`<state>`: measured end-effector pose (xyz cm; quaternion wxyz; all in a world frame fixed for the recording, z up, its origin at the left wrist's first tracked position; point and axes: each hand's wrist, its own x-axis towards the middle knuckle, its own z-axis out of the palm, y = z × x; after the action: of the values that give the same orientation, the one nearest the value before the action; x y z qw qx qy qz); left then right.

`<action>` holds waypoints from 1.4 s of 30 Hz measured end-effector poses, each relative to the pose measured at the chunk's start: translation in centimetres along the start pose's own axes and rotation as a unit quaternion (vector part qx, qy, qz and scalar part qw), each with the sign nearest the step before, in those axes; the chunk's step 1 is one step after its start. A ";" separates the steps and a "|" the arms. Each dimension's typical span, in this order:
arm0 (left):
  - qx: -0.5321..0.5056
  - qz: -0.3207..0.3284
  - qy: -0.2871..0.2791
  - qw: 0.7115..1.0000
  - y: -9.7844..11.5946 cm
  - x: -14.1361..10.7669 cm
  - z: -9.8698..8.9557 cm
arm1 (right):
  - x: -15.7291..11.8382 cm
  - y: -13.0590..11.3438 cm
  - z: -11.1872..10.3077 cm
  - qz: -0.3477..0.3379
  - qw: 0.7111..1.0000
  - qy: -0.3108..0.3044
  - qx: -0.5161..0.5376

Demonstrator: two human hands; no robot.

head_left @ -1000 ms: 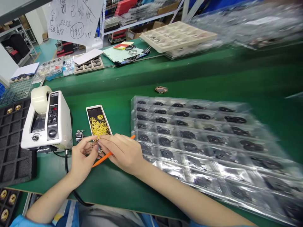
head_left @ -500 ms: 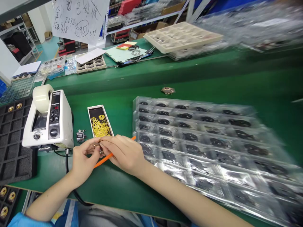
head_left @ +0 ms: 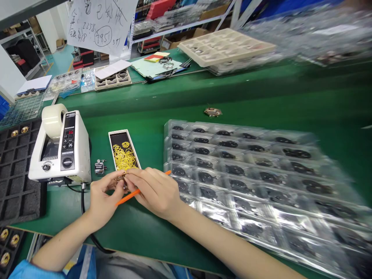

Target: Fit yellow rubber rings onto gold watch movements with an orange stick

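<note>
My left hand [head_left: 104, 199] pinches a small gold-and-silver metal part [head_left: 120, 179] that looks like a watch case; fingers cover most of it. My right hand [head_left: 158, 192] meets it from the other side, its fingertips pressed at the part's top edge. A thin orange stick [head_left: 129, 197] runs slantwise through the right hand, its far end showing past the knuckles. Just beyond the fingers lies a white-rimmed box [head_left: 131, 144] with many yellow rings [head_left: 125, 157] inside. Left of the box stands a silver tally counter [head_left: 99, 167].
A white tape dispenser [head_left: 74, 145] stands at left, beside a black foam tray [head_left: 11, 174]. Clear plastic trays [head_left: 215, 164] of dark oval parts cover the right side. A similar metal piece [head_left: 213, 112] lies behind them. Beige trays [head_left: 226, 46] sit at the back.
Both hands keep nearly the same pose around the metal part. The loose metal piece behind the clear trays has shifted a little to the right. The whole view has moved slightly.
</note>
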<state>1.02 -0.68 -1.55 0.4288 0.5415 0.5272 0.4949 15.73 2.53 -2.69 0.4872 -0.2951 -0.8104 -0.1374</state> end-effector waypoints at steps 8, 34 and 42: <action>-0.126 -0.106 0.006 0.986 0.2 0.9 0.1 | 0.2 -0.3 -0.2 0.064 0.996 -0.012 0.062; -0.149 -0.177 -0.085 0.969 0.6 1.9 -1.3 | 1.9 1.2 -1.9 0.296 0.800 -0.314 0.416; -0.107 -0.129 -0.094 0.981 0.6 2.0 -1.2 | 1.3 0.6 -1.1 0.342 0.795 -0.278 0.417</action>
<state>-0.20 1.18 -0.58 0.5925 0.4639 0.4935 0.4360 16.42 2.94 -1.12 0.3319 -0.3465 -0.7362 0.4772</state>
